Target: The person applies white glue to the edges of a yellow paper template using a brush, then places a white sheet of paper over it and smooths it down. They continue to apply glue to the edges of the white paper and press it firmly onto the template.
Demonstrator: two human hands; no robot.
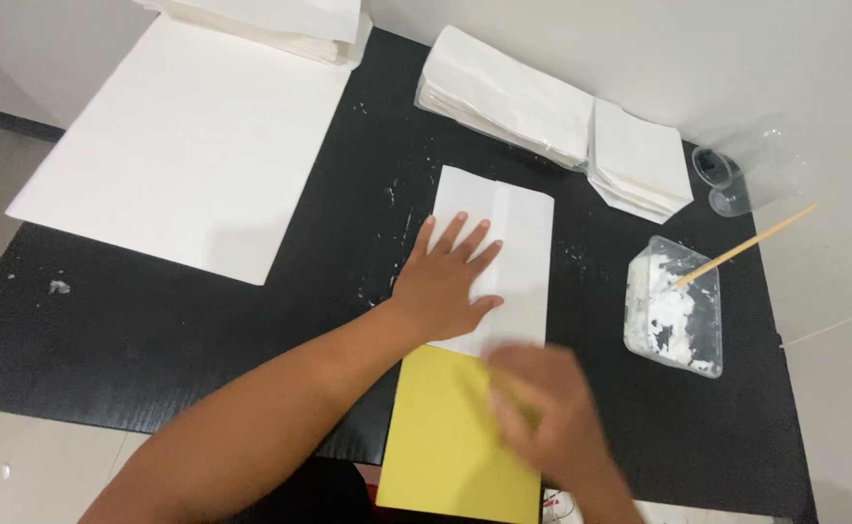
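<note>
Paper-bag gluing at a black table (203,330): left hand (445,281) pressed flat, fingers spread, on a folded white paper sheet (508,257) at the table's middle, holding nothing, only weighing it down. Right hand (542,408) blurred over a yellow card (436,437) projecting from the sheet's near end; grip not readable through the blur, whether pinching the card or merely rubbing it. Sheet already creased lengthwise, side flaps folded over, card lying inside as a former. Near end apparently not yet closed. Right of the sheet, a clear tub of white paste (673,311) with a wooden stick (746,247). Beyond the sheet, stacks of finished white bags (542,97), suggesting many done. Left of the sheet, a large white sheet (183,136), seemingly stock to be worked.
</note>
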